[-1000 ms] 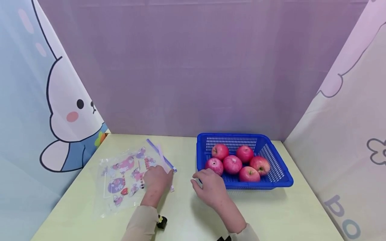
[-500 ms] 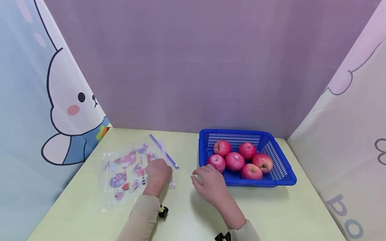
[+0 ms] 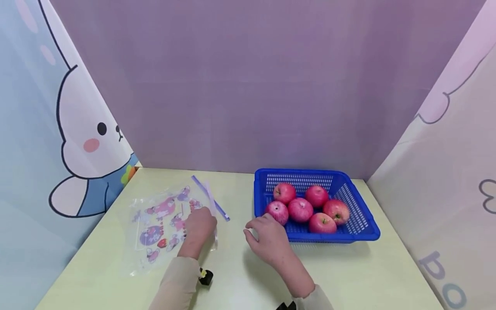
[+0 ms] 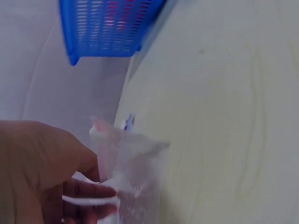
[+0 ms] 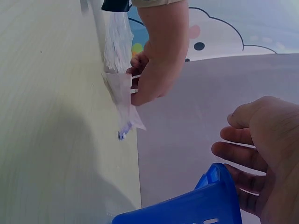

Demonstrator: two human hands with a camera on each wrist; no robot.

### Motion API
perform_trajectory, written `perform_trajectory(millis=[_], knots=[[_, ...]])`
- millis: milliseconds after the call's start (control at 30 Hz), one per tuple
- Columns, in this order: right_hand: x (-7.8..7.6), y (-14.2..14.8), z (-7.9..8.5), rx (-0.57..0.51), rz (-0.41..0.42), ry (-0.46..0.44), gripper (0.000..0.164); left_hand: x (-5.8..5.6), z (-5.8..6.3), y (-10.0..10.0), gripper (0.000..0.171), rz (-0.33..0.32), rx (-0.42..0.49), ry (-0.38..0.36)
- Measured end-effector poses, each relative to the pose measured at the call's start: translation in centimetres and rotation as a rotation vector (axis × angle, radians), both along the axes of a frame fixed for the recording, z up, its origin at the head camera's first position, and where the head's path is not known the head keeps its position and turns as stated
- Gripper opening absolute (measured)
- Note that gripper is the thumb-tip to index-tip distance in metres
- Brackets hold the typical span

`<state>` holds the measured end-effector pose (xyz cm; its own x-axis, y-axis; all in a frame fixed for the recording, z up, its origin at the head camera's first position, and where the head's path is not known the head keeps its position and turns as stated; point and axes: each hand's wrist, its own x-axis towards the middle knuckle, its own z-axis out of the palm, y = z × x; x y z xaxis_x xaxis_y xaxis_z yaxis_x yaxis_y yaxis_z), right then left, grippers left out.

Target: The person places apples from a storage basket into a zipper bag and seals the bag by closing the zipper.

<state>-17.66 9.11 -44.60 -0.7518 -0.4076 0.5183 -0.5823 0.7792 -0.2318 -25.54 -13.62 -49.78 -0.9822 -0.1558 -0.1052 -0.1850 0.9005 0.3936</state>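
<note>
Nearest are two beige sleeves (image 3: 179,275), with a small black device (image 3: 206,277) on the inner side of the left wrist and another black piece partly in view at the right. The left hand (image 3: 199,227) pinches the edge of a clear printed zip bag (image 3: 151,254) between thumb and curled fingers, lifting that edge a little off the tabletop (image 3: 368,275). Two strips show along it, one violet-blue (image 3: 217,206) and one pale pink; whether this is one bag or several stacked, I cannot tell. One strawberry is printed among pink and purple cartoon figures; the reddish lettering is too small to read.

The right hand (image 3: 271,242) holds nothing, fingers loosely bent at the near left corner of the basket; contact with the rim is unclear. The single blue plastic basket (image 3: 364,236), with slotted walls, contains six red apples (image 3: 300,210).

The table is pale yellow. Beyond it hangs a plain mauve cloth (image 3: 248,86). The left curtain (image 3: 23,150) shows one cartoon rabbit; the right curtain (image 3: 438,189) bears a flower outline and two letters, one an "o", the other tilted and uncertain.
</note>
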Motion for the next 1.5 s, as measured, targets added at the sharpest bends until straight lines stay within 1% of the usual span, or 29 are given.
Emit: perform_trajectory(millis=[100,200,333,500,633,700,800,867,933,1000,1067,1200,1333,1400,1500], knots=[[0.2,0.0,-0.1,0.007,0.002,-0.023,0.011,0.6,-0.5,-0.7,0.012,-0.001,0.084,0.03],[0.3,0.1,-0.1,0.001,-0.014,-0.023,0.011,0.8,-0.5,-1.1,0.015,0.006,0.149,0.06],[0.0,0.1,0.1,-0.011,-0.009,0.009,0.009,0.9,-0.3,-1.5,0.022,0.023,0.196,0.093],[-0.3,0.1,0.1,-0.018,0.03,0.036,0.008,1.4,0.0,-2.1,0.016,0.044,0.215,0.135],[-0.5,-0.1,0.1,-0.032,0.041,0.047,0.007,1.8,0.8,-2.4,0.013,0.021,0.249,0.153],[-0.6,-0.2,0.2,-0.036,0.051,0.053,0.007,2.1,1.4,-2.4,0.012,0.018,0.295,0.155],[-0.8,-0.6,0.4,-0.042,0.07,0.066,0.007,2.4,2.4,-2.6,0.01,0.022,0.331,0.165],[-0.9,-0.8,0.7,-0.039,0.075,0.085,0.006,2.7,3.1,-2.8,0.01,0.02,0.336,0.177],[-1.0,-1.2,1.0,-0.033,0.079,0.106,0.005,3.0,3.6,-2.9,0.009,0.012,0.319,0.199],[-1.0,-1.6,1.3,-0.032,0.086,0.111,0.006,3.4,4.1,-3.0,0.009,0.011,0.32,0.221],[-1.1,-1.9,1.6,-0.034,0.083,0.088,0.006,3.8,4.7,-3.0,0.011,0.012,0.328,0.25],[-1.5,-2.3,2.5,-0.094,0.072,-0.015,0.008,4.5,5.6,-2.6,0.016,0.012,0.35,0.313],[-2.0,-2.2,4.1,-0.218,0.072,-0.155,0.009,4.7,6.4,-2.4,0.018,0.001,0.353,0.365],[-2.2,-2.0,5.2,-0.294,0.083,-0.228,0.009,4.9,6.9,-2.3,0.019,0.0,0.36,0.372],[-2.7,-1.8,6.8,-0.367,0.104,-0.289,0.007,5.0,7.7,-2.2,0.02,-0.004,0.356,0.379]])
